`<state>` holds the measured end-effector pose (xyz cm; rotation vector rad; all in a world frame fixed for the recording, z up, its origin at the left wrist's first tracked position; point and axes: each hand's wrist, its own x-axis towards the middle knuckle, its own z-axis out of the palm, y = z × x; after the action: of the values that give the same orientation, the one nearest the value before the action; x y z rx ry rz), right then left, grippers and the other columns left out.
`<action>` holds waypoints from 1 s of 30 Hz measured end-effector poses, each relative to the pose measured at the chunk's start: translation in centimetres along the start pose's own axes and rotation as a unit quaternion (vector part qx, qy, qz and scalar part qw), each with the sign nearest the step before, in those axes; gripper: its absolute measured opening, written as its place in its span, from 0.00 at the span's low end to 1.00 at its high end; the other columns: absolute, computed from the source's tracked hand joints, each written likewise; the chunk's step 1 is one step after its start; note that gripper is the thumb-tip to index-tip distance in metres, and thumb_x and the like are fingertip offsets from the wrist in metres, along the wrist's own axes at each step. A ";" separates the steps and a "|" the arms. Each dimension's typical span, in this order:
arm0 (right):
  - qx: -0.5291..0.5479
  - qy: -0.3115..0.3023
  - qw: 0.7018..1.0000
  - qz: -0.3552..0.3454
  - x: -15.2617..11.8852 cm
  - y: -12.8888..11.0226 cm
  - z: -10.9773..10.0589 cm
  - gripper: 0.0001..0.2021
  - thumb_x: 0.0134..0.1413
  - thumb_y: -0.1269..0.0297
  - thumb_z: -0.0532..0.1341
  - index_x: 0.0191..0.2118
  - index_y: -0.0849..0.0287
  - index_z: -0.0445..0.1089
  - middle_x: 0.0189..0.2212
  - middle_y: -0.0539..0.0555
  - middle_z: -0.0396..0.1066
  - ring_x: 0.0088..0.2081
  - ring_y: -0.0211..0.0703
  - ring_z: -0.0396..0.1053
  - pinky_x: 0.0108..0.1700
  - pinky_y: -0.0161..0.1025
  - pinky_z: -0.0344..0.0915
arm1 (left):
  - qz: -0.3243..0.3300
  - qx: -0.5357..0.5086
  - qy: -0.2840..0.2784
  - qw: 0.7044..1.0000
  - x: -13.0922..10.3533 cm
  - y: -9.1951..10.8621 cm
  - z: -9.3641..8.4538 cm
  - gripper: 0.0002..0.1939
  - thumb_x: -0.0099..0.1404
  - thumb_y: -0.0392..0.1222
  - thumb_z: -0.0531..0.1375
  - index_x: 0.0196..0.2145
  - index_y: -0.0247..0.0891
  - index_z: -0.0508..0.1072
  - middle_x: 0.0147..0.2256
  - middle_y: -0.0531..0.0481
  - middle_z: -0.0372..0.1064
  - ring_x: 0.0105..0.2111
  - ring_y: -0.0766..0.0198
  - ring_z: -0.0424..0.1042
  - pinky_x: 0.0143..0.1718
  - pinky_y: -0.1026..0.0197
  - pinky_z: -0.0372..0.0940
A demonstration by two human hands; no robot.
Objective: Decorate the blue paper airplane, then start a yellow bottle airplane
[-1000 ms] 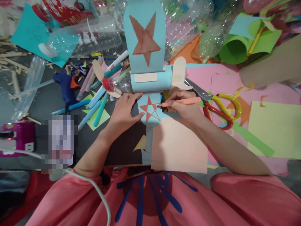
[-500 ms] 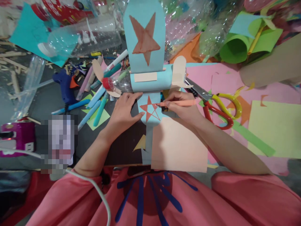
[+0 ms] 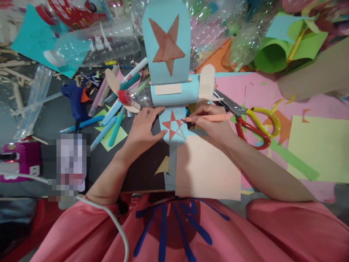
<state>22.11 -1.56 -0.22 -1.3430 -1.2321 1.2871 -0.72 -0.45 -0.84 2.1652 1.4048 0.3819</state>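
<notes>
A model airplane (image 3: 176,95) made from a plastic bottle wrapped in light-blue paper lies in front of me. Its far wing (image 3: 160,71) bears a filled reddish-brown star. On the near wing (image 3: 166,135) is a smaller red star, partly coloured in and partly only outlined. My right hand (image 3: 211,122) grips an orange marker (image 3: 212,118), whose tip touches the right part of this smaller star. Fingers apart, my left hand (image 3: 144,127) rests at the left edge of the near wing, thumb beside the star. A red bottle cap (image 3: 124,97) and paper propeller blades form the nose.
Scissors (image 3: 245,116) with red and yellow handles lie right of my right hand. Several markers (image 3: 116,131), a blue glue gun (image 3: 75,100) and a clear bottle (image 3: 95,43) are at left. A peach paper sheet (image 3: 212,171) lies near me; coloured paper covers the right side.
The orange marker has shifted very slightly in my right hand, its tip still at the star. The far wing has tipped slightly left. My left hand stays in place.
</notes>
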 end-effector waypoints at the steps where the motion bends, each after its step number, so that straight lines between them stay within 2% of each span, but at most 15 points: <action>1: -0.009 -0.002 1.000 0.000 0.0 -0.1 0.0 0.06 0.46 0.66 0.65 0.22 0.54 0.71 0.22 0.49 0.75 0.28 0.41 0.75 0.29 0.38 0.72 | 0.000 0.000 0.000 1.000 0.0 0.0 0.0 0.29 0.62 0.40 0.62 0.61 0.40 0.66 0.49 0.44 0.66 0.52 0.50 0.67 0.58 0.49 0.62; 9: -0.011 0.011 1.000 0.020 0.1 -0.4 0.1 0.08 0.40 0.66 0.66 0.18 0.56 0.68 0.18 0.48 0.71 0.24 0.38 0.70 0.24 0.35 0.68 | 0.006 0.004 0.005 1.000 0.0 -0.2 0.2 0.30 0.61 0.40 0.62 0.61 0.39 0.65 0.49 0.44 0.66 0.52 0.49 0.67 0.58 0.48 0.63; 14: 0.018 0.025 0.999 0.009 0.2 0.0 0.1 0.06 0.42 0.69 0.64 0.20 0.56 0.69 0.21 0.49 0.73 0.26 0.39 0.73 0.27 0.36 0.71 | 0.004 0.004 0.003 1.000 0.0 -0.1 0.1 0.30 0.61 0.39 0.62 0.61 0.40 0.65 0.50 0.44 0.66 0.53 0.50 0.67 0.59 0.48 0.62; 20: -0.003 0.015 1.000 0.003 0.0 0.3 0.0 0.05 0.43 0.69 0.64 0.21 0.57 0.70 0.23 0.49 0.73 0.27 0.39 0.74 0.29 0.37 0.71 | 0.002 0.007 0.001 1.000 0.0 0.0 0.0 0.29 0.62 0.41 0.62 0.61 0.41 0.65 0.50 0.44 0.66 0.52 0.50 0.67 0.58 0.49 0.63; 23: -0.025 0.008 1.000 0.001 0.1 0.1 0.0 0.06 0.44 0.69 0.64 0.21 0.57 0.69 0.22 0.49 0.72 0.27 0.39 0.73 0.28 0.36 0.70 | 0.005 0.009 0.003 1.000 0.0 -0.1 0.1 0.28 0.63 0.41 0.62 0.61 0.42 0.65 0.50 0.44 0.66 0.51 0.50 0.67 0.57 0.49 0.63; 27: -0.023 0.033 0.999 0.006 0.2 -0.1 0.0 0.07 0.41 0.70 0.63 0.18 0.56 0.67 0.18 0.47 0.70 0.24 0.37 0.71 0.25 0.35 0.67 | 0.007 0.014 0.006 1.000 0.0 -0.2 0.2 0.29 0.62 0.41 0.62 0.61 0.41 0.65 0.50 0.44 0.65 0.52 0.50 0.67 0.57 0.49 0.63; 30: -0.003 0.041 0.999 0.005 0.2 -0.1 0.0 0.06 0.40 0.70 0.62 0.18 0.56 0.68 0.19 0.48 0.71 0.25 0.38 0.74 0.25 0.34 0.68 | 0.008 0.011 0.007 1.000 0.0 -0.2 0.3 0.30 0.62 0.40 0.62 0.61 0.40 0.65 0.50 0.44 0.65 0.52 0.49 0.67 0.58 0.49 0.63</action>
<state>22.07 -1.33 -0.14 -1.3937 -1.1752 1.2252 -0.79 -0.46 -1.19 2.1974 1.4054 0.3892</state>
